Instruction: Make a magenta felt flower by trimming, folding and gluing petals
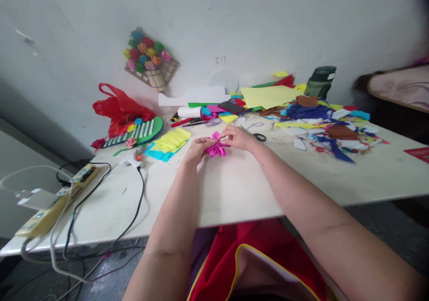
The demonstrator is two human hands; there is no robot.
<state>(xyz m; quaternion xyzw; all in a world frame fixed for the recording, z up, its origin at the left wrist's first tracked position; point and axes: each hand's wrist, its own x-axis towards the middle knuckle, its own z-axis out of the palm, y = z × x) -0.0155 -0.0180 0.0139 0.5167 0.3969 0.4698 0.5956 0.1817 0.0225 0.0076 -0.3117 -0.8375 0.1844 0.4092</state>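
Note:
A magenta paper flower (217,149) with several petals is held between my two hands, over the middle of the white table. My left hand (198,149) is closed on its left side. The fingers of my right hand (236,137) pinch it from the upper right. Fingers partly cover the flower's centre. Just past my right hand lie black-handled scissors (259,137). To the left of my left hand rest yellow paper sheets (171,140) on top of blue paper sheets (164,155).
Colourful paper scraps (335,135) heap up at the right, near a green bottle (321,81). Left are a glue gun (134,158), a power strip (60,202) with cables, a red plastic bag (119,108) and a green board (152,130). A paper-flower bouquet (147,55) hangs on the wall.

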